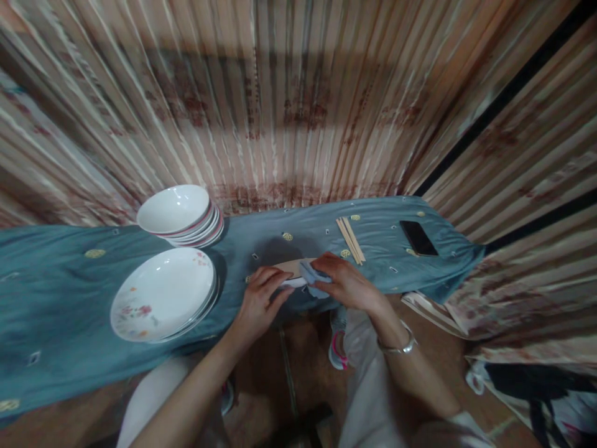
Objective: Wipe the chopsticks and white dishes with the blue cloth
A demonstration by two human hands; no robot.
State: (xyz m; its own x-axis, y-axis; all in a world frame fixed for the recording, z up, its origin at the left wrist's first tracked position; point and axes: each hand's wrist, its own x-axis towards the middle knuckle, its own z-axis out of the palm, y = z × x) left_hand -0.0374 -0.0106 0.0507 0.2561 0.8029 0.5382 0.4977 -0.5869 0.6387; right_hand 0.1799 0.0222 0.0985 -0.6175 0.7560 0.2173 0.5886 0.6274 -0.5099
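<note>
Just over the front part of the table, my left hand (260, 298) is closed with fingers and thumb on a pale, curved-edged dish (293, 267). The dish is tilted and mostly covered by both hands, so its exact kind is hard to make out. My right hand (347, 281) grips a folded light blue cloth (311, 274), which presses against the dish's right side. To the left of my hands is a stack of white plates (163, 292) with a floral print. Behind it stands a stack of white bowls (175, 210) with reddish rims.
Several wooden chopsticks (351, 240) and a black phone (418, 238) lie toward the right of the table, on its blue-green cloth (252, 233). A pleated curtain (289, 124) hangs close behind. A dark bag (527, 381) sits at the lower right.
</note>
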